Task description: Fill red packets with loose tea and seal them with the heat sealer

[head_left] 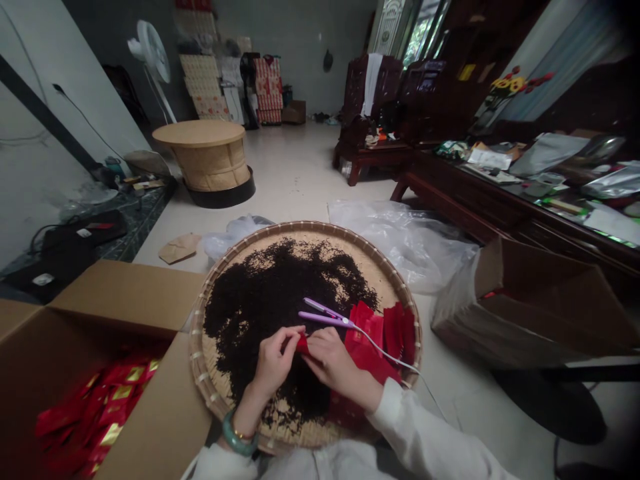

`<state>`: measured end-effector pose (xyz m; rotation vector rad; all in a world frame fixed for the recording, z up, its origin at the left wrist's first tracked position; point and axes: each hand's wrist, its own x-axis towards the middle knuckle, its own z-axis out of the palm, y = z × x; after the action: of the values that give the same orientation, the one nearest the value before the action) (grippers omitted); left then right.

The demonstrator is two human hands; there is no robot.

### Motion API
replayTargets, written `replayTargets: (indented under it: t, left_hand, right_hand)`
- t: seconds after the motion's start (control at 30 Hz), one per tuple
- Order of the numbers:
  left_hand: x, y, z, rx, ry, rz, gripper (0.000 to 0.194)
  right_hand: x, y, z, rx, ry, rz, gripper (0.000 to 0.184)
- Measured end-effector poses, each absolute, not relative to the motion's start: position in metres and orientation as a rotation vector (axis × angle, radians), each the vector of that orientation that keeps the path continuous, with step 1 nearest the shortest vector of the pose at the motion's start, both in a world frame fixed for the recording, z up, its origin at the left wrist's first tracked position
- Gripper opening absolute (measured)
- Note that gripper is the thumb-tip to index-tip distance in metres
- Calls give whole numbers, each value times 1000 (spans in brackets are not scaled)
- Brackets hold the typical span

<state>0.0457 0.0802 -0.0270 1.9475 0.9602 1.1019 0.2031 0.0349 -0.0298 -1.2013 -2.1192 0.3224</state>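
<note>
A round woven bamboo tray [260, 247] holds a spread of dark loose tea leaves [270, 300]. Over its near part, my left hand [274, 363] and my right hand [334, 363] both pinch one small red packet [302, 344] between them, fingers closed on it. A purple clamp-shaped sealer [325, 315] with a white cord [400, 363] lies on the tray just beyond my right hand. Several empty red packets [385, 330] are stacked on the tray's right side. A green bangle sits on my left wrist.
An open cardboard box [120, 300] at the left holds several filled red and gold packets [100, 407]. A second brown box [530, 300] lies at the right, clear plastic sheeting [400, 233] behind the tray. A dark wooden table [525, 200] is far right, with a round drum and fan at the back left.
</note>
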Motion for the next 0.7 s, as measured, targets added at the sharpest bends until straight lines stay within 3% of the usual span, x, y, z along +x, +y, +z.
replayTargets:
  t: [0.17,0.27,0.5,0.63,0.7]
  left_hand:
    - [41,78,-26,2210,824,1108,15]
    - [39,79,-24,2263,781,1071,15]
    - [30,87,-16,2100,885,701,20]
    - [16,98,-15,1964,1095,429,56]
    - [12,101,-18,1949,1076,320,51]
  right_hand:
    - [204,42,-18,-1467,-2214,783,21]
    - [199,46,-16,-1520,-2328,884,31]
    - [192,53,-17,-1416,-2366,1038,24]
    - [201,56,-7,-1237,-2316,1015,22]
    - [204,57,-7,-1145,-2328,1046,23]
